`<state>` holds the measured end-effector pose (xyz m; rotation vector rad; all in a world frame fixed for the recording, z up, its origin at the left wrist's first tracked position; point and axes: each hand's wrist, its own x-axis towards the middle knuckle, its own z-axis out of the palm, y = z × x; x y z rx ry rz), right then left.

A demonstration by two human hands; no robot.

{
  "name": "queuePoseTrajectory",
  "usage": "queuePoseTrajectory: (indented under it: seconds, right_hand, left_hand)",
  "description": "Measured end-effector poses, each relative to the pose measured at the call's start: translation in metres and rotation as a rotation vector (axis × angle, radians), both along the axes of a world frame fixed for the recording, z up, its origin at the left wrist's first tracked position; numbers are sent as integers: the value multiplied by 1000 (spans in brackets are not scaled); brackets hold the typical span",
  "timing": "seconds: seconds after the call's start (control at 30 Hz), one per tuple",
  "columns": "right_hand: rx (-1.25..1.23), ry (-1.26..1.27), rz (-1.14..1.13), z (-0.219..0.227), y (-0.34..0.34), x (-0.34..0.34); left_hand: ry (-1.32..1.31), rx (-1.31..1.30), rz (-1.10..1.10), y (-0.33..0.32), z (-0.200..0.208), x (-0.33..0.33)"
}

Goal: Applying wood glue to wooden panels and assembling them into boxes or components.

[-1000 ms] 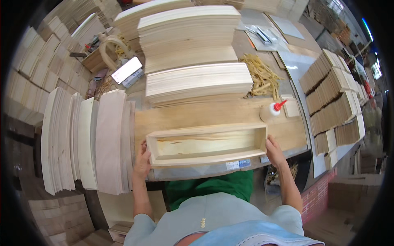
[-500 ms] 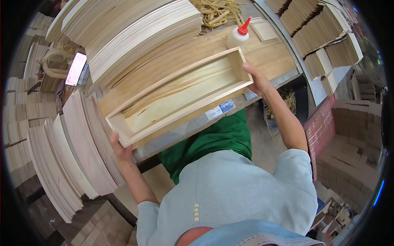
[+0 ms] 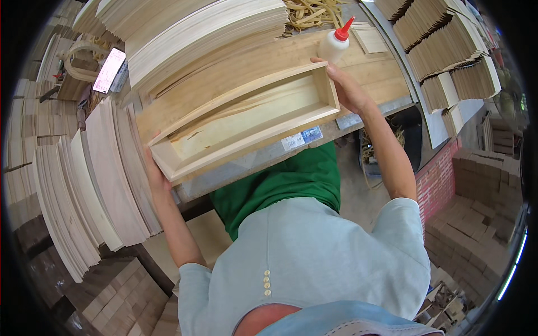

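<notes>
A long, shallow wooden box (image 3: 238, 147) with an open top is held between my two hands over the workbench, slightly tilted, its left end nearer to me. My left hand (image 3: 155, 168) grips the left end panel, the fingers partly hidden behind it. At the other end my right hand (image 3: 348, 89) is closed around the right end panel, with fingers reaching over the far corner. The box's inside shows a pale floor board with brown grain streaks. Just beyond my right hand stands a white glue bottle (image 3: 334, 46) with a red nozzle.
Tall stacks of thin boards (image 3: 207, 39) rise at the bench's far side, and more panels (image 3: 106, 173) stand at the left. A lit phone (image 3: 109, 70) leans there. Wood strips (image 3: 314, 12) lie at the back; grooved pieces (image 3: 443, 39) fill the right side. A dark bin (image 3: 406, 137) sits below.
Both hands have shifted their hold: my right hand moved up to the box's far right corner, my left hand slid farther along the left end. The box has shifted slightly.
</notes>
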<state>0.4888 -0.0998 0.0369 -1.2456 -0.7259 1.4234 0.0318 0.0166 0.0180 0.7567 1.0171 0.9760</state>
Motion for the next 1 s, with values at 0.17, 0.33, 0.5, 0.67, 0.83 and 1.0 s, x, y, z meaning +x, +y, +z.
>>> queuePoseTrajectory:
  seconds: [0.17,0.33,0.5,0.67,0.83,1.0]
  right_hand:
    - [89,12,-34,-13,4,5]
    - [79,-6,-145,-22,13,-1]
    - [47,79,-157,-22,14,-9]
    - [-65,-6,-148,-22,4,6]
    - [45,-372,-137,-8,2,15]
    - [-48,-286,-121,-4,13,15]
  left_hand:
    - [33,-1,76,8,0,13]
    - [79,66,107,10,-4,13]
    - [-32,35,52,12,-7,2]
    - [222,45,105,14,1,20]
    - [498,215,-127,16,10,-2]
    - [1060,825,-122,-3,59,33]
